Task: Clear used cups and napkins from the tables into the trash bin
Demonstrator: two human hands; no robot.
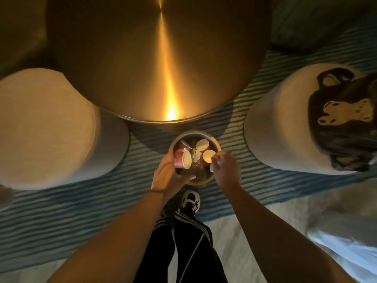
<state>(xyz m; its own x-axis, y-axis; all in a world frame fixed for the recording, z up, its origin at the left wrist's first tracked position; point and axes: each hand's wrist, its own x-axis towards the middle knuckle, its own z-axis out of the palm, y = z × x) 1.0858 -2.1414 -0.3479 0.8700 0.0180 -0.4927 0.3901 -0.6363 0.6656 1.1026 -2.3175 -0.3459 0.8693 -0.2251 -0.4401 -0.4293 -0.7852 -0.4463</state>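
Note:
A small round trash bin (212, 139) stands on the striped rug just in front of the round metal table (155, 58). Inside it lie several paper cups, among them two pale-mouthed ones (202, 144) (208, 155), with crumpled paper between them. My left hand (169, 176) grips a red paper cup (181, 161), tipped on its side over the bin's left rim. My right hand (225, 170) hovers over the bin's right rim, fingers curled down toward a cup; whether it holds anything I cannot tell.
Two pale cylindrical stools flank the table, one at the left (51, 129) and one at the right (285, 123) with a dark tote bag (346, 119) on it. A blue striped rug (61, 211) covers the floor. My shoe (190, 201) stands just behind the bin.

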